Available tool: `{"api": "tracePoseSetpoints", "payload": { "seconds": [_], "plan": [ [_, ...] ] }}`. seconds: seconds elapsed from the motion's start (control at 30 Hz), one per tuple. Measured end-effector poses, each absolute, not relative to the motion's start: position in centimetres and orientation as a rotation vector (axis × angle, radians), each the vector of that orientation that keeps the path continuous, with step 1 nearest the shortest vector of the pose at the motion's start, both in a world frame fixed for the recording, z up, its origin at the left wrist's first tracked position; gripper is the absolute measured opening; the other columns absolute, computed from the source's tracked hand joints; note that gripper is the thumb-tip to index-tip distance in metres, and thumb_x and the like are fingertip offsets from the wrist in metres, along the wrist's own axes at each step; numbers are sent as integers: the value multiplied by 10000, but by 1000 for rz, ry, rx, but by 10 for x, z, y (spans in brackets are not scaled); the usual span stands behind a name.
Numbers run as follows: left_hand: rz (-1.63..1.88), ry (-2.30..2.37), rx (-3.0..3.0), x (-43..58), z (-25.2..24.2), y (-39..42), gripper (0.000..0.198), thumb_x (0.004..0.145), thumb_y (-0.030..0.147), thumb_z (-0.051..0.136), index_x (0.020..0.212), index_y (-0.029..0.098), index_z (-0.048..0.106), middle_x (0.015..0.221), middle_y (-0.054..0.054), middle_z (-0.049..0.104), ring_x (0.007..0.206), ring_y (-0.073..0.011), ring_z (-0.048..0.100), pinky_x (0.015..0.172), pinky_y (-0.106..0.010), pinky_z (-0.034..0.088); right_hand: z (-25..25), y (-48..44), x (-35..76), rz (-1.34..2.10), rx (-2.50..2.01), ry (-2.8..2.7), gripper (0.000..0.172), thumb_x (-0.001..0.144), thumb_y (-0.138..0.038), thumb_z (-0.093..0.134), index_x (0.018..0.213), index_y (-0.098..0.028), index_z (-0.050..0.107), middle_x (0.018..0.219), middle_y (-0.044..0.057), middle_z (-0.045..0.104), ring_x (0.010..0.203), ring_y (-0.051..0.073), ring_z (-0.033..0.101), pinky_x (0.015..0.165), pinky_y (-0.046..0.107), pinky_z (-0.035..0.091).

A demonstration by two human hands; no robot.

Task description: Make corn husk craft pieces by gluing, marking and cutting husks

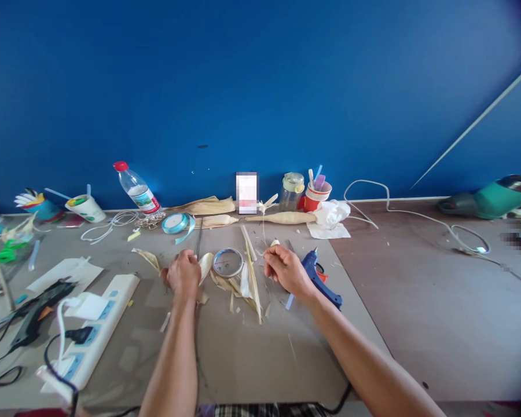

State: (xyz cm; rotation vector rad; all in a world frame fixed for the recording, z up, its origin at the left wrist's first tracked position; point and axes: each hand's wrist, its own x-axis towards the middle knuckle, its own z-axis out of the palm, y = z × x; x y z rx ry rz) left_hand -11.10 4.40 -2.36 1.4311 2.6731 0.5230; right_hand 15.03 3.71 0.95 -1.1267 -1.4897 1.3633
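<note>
My left hand (183,273) rests low over the table with its fingers curled. What it holds, if anything, is hidden under the fingers. Dry husk strips (149,259) show on both sides of it, and a thin dark rod (198,238) stands out just beyond. My right hand (287,267) is closed in a pinch, where a thin pale thread (264,231) seems to run up from the fingertips. Between the hands lie a roll of clear tape (228,263) and loose husk pieces (252,284). Right beside my right hand lies a blue glue gun (323,282).
A white power strip (106,330) with plugs and a black glue gun (43,310) lie at left. Toward the wall stand a water bottle (139,191), blue ribbon (176,223), a jar (292,191) and a red cup (316,197). A green hair dryer (488,198) lies far right.
</note>
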Motion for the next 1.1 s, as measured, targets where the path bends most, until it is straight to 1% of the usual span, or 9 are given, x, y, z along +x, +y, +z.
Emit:
{"api": "tracePoseSetpoints", "payload": {
  "seconds": [0.13, 0.27, 0.33, 0.5, 0.63, 0.8, 0.93, 1.03, 1.1],
  "plan": [
    [416, 2700, 1456, -111, -23, 43, 337, 824, 364, 508, 1055, 164, 650, 1055, -179, 663, 1020, -331, 601, 855, -420, 414, 4, 38, 151, 1308, -1145, -1558, 171, 849, -337, 461, 792, -188, 522, 542, -37, 570, 424, 81, 403, 447, 205, 318],
    [376, 2662, 1439, -110, -25, 43, 269, 837, 326, 480, 956, 177, 670, 985, -161, 690, 933, -309, 636, 795, -397, 428, 0, 38, 148, 1273, -1176, -1621, 151, 839, -302, 466, 755, -190, 522, 518, -41, 567, 414, 80, 403, 452, 203, 319],
    [386, 2673, 1423, -110, -23, 43, 273, 854, 322, 449, 928, 184, 673, 954, -151, 702, 908, -302, 644, 793, -399, 422, -1, 36, 146, 1289, -1179, -1636, 147, 833, -290, 470, 737, -191, 520, 507, -42, 565, 408, 79, 402, 453, 201, 321],
    [627, 2716, 1355, -107, -12, 42, 271, 865, 335, 430, 910, 209, 666, 972, -103, 711, 933, -284, 636, 881, -433, 371, -1, 32, 143, 1317, -1162, -1620, 150, 839, -289, 462, 741, -190, 517, 514, -38, 576, 412, 79, 408, 458, 200, 328],
    [820, 2714, 1369, -104, -6, 40, 256, 855, 324, 444, 926, 206, 661, 953, -88, 712, 944, -275, 628, 892, -412, 364, 0, 33, 143, 1283, -1171, -1602, 154, 834, -299, 470, 742, -188, 521, 525, -34, 589, 414, 81, 409, 462, 205, 330],
    [923, 2731, 1477, -99, -1, 36, 269, 868, 278, 416, 914, 193, 666, 974, -99, 703, 946, -255, 621, 917, -381, 348, -1, 35, 144, 1271, -1185, -1583, 155, 831, -308, 474, 741, -192, 526, 545, -25, 597, 420, 86, 408, 458, 211, 322],
    [1022, 2706, 1590, -94, 4, 33, 273, 877, 305, 418, 898, 186, 663, 929, -97, 697, 941, -240, 616, 934, -358, 338, -3, 35, 142, 1257, -1217, -1597, 150, 810, -302, 484, 722, -199, 547, 580, -22, 597, 437, 94, 394, 461, 224, 309],
    [1069, 2681, 1641, -92, 7, 30, 258, 876, 311, 430, 879, 189, 658, 895, -94, 693, 921, -238, 617, 944, -366, 327, -6, 36, 139, 1161, -1270, -1593, 165, 781, -289, 500, 663, -191, 563, 582, -18, 551, 496, 107, 407, 505, 236, 317],
    [1126, 2669, 1662, -91, 8, 29, 253, 882, 300, 422, 881, 191, 650, 895, -90, 690, 917, -232, 615, 954, -368, 319, -7, 37, 137, 1117, -1290, -1572, 160, 764, -294, 515, 663, -187, 576, 603, -12, 534, 554, 122, 433, 543, 240, 331]
  ]
}}
